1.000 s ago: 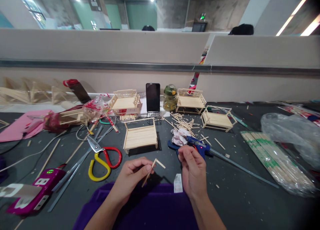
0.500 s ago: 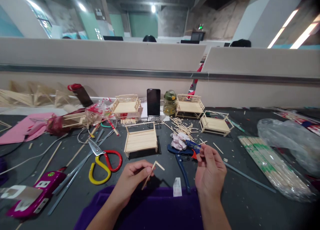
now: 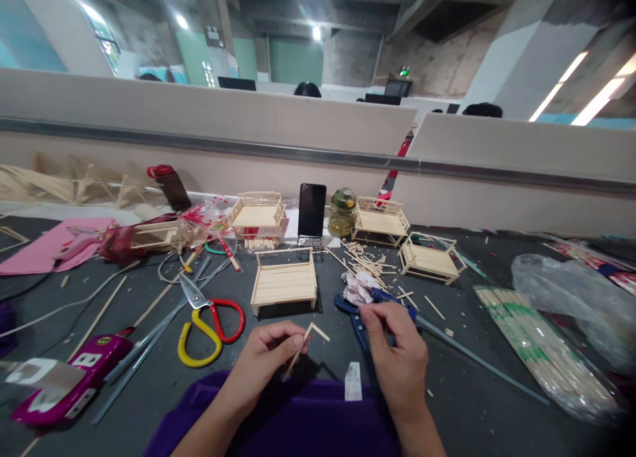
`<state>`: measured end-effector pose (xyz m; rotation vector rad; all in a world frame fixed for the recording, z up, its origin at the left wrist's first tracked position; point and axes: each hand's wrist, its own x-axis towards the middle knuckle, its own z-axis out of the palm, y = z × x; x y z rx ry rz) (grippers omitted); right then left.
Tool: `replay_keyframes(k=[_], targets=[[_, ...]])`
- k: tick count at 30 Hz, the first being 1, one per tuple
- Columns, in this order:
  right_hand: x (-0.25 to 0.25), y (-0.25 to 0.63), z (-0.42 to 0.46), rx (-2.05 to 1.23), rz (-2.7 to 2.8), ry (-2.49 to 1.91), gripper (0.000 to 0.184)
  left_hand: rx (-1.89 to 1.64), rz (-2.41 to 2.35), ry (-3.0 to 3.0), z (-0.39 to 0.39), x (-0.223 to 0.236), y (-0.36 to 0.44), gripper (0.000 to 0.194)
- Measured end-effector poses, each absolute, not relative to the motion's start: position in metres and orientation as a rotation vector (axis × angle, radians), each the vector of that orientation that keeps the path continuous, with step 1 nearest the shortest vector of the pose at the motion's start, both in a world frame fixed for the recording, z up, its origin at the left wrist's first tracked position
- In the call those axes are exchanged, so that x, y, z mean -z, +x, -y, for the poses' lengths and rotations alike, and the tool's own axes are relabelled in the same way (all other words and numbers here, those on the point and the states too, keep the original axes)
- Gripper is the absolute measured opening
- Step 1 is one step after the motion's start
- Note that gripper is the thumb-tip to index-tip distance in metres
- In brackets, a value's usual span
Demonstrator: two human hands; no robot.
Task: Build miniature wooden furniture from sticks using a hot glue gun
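Note:
Pinched between the thumb and fingers of my left hand is an L-shaped piece of thin wooden sticks, its corner pointing up. My right hand is closed, thumb against fingertips; whether anything small is between them I cannot make out. It hovers in front of a blue-handled tool, partly covering it and a blue object behind. Ahead of my hands stands a small bed-like stick frame. A crumpled pale tissue lies beyond the right hand.
Scissors with red and yellow handles lie left, near a magenta device. A phone stands behind, between more stick models. Loose sticks are scattered mid-table. Bagged sticks lie right; purple cloth is in front.
My right hand has moved left and slightly toward my left hand, away from the blue object by the tissue. My left hand still holds the L-shaped piece; the view has shifted slightly.

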<state>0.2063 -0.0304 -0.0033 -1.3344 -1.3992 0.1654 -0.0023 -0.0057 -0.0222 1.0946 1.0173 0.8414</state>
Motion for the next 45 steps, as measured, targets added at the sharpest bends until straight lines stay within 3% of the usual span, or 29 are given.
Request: replay_keyframes(k=[3,6,12,45], targets=[[0.007,0.193,0.032,-0.253,1.594,-1.162,0.006,-0.859,-1.000,1.086,0.006,0.021,-0.002,0.031],[0.010,0.185,0.033,-0.310,1.687,-1.101,0.016,-0.868,-0.993,1.087,0.007,0.020,-0.001,0.031],[0.012,0.180,0.035,-0.310,1.694,-1.138,0.010,-0.882,-1.000,1.108,0.008,0.019,0.000,0.028],[0.016,0.181,0.035,-0.312,1.655,-1.162,0.008,-0.894,-1.043,1.256,0.008,0.018,0.003,0.025]])
